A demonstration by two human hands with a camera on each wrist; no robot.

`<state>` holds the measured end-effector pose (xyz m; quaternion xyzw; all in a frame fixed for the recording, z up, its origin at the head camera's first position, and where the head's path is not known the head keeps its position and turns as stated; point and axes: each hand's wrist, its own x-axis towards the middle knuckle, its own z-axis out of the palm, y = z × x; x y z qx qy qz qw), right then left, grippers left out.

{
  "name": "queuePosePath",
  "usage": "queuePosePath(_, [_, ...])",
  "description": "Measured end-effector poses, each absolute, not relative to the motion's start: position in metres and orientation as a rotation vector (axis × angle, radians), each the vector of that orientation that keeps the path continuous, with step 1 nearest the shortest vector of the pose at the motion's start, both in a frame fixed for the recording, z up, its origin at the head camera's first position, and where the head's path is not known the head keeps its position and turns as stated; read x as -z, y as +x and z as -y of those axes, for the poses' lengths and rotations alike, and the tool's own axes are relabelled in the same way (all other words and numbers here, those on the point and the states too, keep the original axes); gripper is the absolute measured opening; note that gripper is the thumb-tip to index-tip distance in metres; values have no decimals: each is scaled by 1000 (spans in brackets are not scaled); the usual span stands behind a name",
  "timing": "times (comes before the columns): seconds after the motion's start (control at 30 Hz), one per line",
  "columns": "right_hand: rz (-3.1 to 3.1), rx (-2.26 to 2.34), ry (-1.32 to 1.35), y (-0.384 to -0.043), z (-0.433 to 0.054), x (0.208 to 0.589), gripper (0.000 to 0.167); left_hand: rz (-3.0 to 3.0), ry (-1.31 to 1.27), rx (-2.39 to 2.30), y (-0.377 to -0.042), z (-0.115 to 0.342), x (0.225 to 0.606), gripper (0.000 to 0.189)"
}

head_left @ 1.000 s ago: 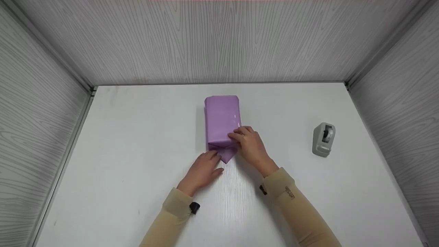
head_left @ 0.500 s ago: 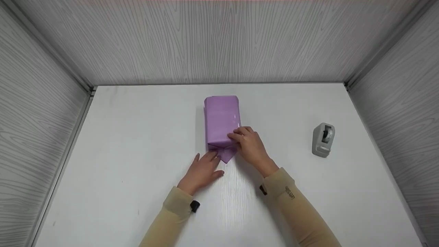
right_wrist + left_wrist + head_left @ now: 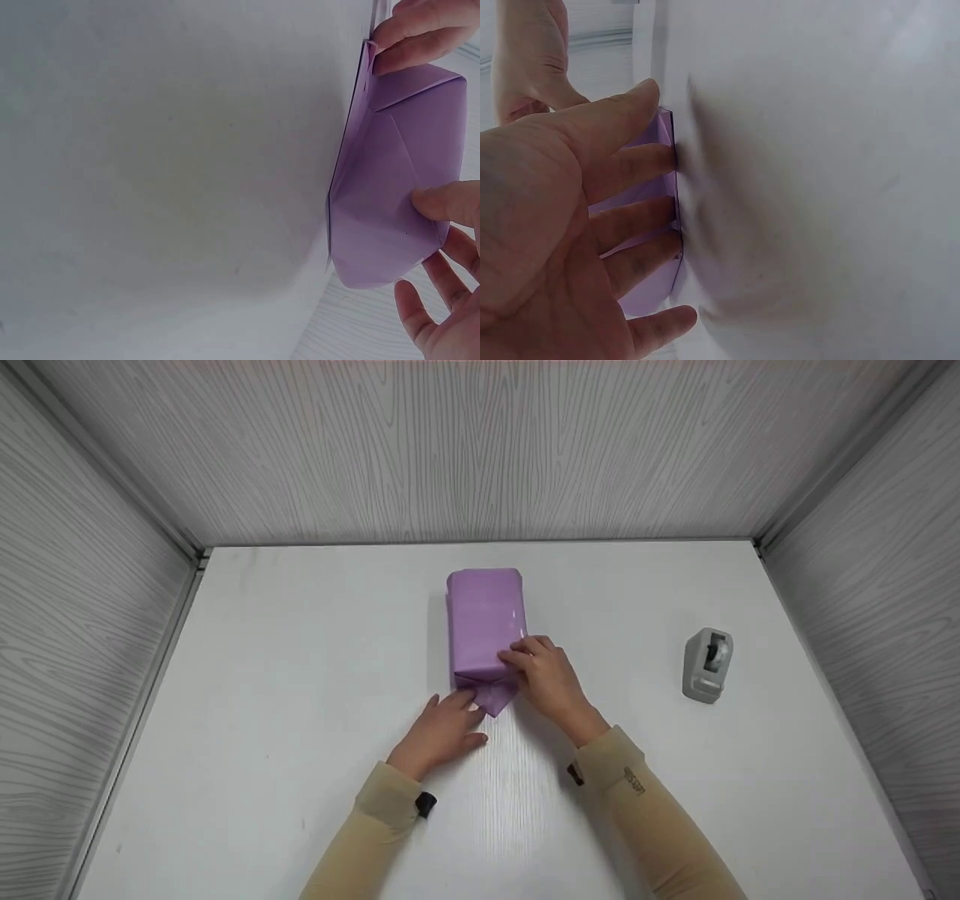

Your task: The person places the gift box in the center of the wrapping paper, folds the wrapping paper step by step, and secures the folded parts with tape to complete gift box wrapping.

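A box wrapped in shiny purple paper (image 3: 487, 619) lies on the white table, its near end toward me. From that end a pointed paper flap (image 3: 496, 703) sticks out low over the tabletop. My left hand (image 3: 439, 735) has its fingers stretched out and spread, with some fingertips touching the flap's left edge. My right hand (image 3: 551, 682) holds the box's near right corner. In the right wrist view its thumb (image 3: 442, 204) presses the folded end (image 3: 375, 202), while its other fingers lie along the side and top. The box's underside is hidden.
A grey tape dispenser (image 3: 707, 666) with a roll of tape stands on the right part of the white table (image 3: 300, 660). Grey wood-grain panels (image 3: 480, 450) enclose the table at the back and both sides.
My left hand's fingers have spread apart and shifted slightly along the flap's left edge. The right hand and the box stay where they were.
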<state>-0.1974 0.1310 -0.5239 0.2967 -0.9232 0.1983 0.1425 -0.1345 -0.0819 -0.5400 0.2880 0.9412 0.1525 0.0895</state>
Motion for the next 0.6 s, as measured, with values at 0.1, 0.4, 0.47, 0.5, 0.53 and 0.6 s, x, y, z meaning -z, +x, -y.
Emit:
queuePosePath(0.1, [2653,-570,860,-198,-131,524,34,-2786,882,-439,-134,82,540,44])
queuePosePath(0.4, [2686,-572,838,-198,-131,524,34,-2727,946,-414,-132,85,540,39])
queuePosePath(0.47, [2698,-582,830,-197,-131,524,34,-2703,959,-437,-131,86,540,38])
queuePosePath(0.5, [2700,-586,829,-197,-131,523,34,-2689,965,-455,-131,87,540,38])
queuePosePath(0.53, [2702,-591,829,-197,-131,523,34,-2676,966,-474,-131,88,540,38])
queuePosePath(0.6, [2701,-589,828,-197,-130,523,34,-2664,950,-511,-131,89,540,40])
